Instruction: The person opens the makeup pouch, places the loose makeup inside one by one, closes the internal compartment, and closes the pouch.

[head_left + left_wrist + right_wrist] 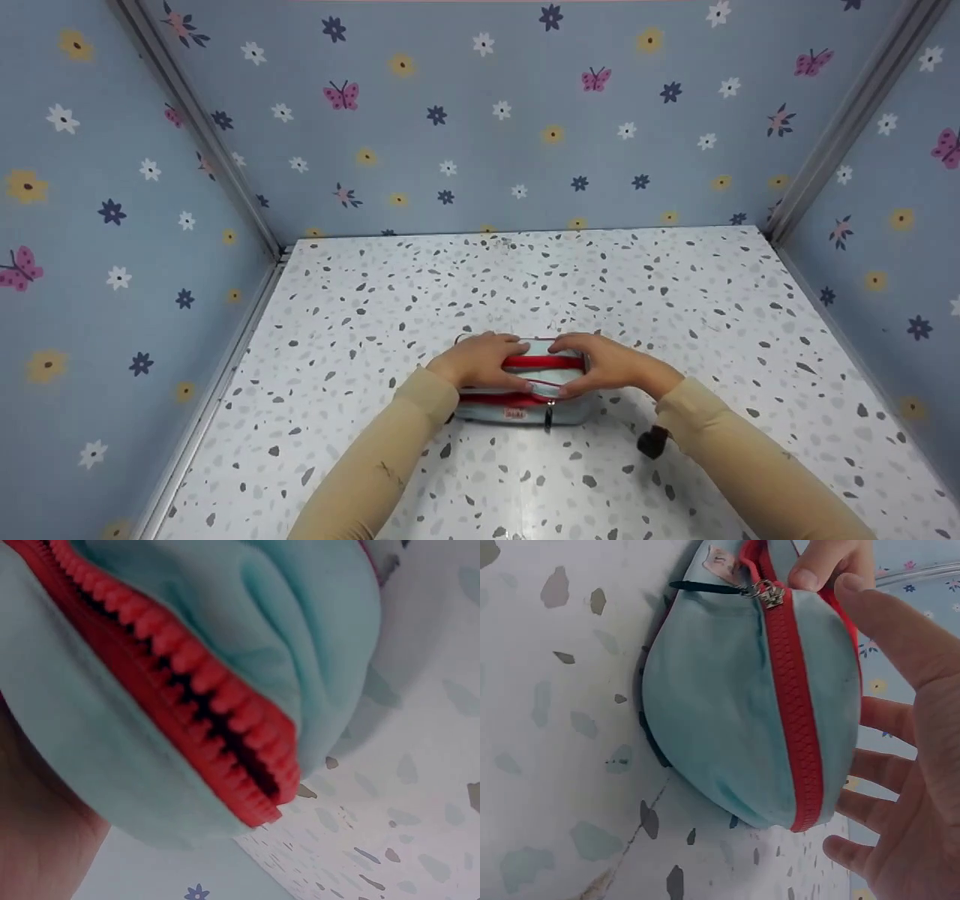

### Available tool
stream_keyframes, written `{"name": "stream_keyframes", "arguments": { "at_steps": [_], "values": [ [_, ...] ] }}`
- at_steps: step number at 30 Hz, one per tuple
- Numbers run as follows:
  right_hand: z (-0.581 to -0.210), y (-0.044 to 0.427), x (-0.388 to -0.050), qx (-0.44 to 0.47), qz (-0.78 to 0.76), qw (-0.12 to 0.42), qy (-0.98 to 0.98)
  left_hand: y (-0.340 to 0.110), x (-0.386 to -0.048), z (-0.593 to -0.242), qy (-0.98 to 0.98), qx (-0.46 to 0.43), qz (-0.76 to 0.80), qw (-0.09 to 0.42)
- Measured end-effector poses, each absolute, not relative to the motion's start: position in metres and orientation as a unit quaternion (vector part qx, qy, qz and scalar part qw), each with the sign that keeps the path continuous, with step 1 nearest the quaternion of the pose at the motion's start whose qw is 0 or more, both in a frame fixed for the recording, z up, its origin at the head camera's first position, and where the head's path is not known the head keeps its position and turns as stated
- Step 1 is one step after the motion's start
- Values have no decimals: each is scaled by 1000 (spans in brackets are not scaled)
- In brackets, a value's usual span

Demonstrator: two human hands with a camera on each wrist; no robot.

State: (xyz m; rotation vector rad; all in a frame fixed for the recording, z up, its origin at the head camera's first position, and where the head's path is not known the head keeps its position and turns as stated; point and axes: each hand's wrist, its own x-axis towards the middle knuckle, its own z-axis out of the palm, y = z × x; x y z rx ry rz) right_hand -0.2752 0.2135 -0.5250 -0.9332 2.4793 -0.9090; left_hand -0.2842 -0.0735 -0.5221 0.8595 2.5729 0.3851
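Observation:
A light blue pencil pouch [480, 412] with red zippers sits on the speckled tabletop between both hands. My left hand [484, 361] grips its left part, thumb on the near side and fingers over the far side. My right hand [611, 365] holds the right part in the same way, and the two thumbs come close together at the top. In the left wrist view, the teeth of a red zipper [202, 694] stand parted. The right wrist view shows a metal slider with a dark pull tab [709, 587]; below it the zipper teeth are joined. The inside is hidden.
White tabletop [375, 300] with grey specks surrounds the pouch. Blue flowered panels [495, 112] with metal edge posts rise at the back and both sides. A small black object [652, 442] shows beside the right sleeve.

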Motion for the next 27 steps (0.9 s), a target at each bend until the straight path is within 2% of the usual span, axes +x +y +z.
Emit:
{"name": "stream_keyframes", "arguments": {
  "at_steps": [7, 11, 16, 27],
  "values": [
    [-531, 212, -277, -325, -304, 174, 878, -73, -286, -519, 919, 312, 128, 205],
    [-534, 210, -280, -322, -303, 166, 881, -72, -287, -517, 922, 315, 125, 191],
    [-534, 211, -285, -305, -328, 153, 881, -73, -288, -516, 929, 318, 124, 141],
    [-535, 218, -298, -234, -352, 160, 892, -74, -287, -511, 938, 323, 125, 27]
  ]
}}
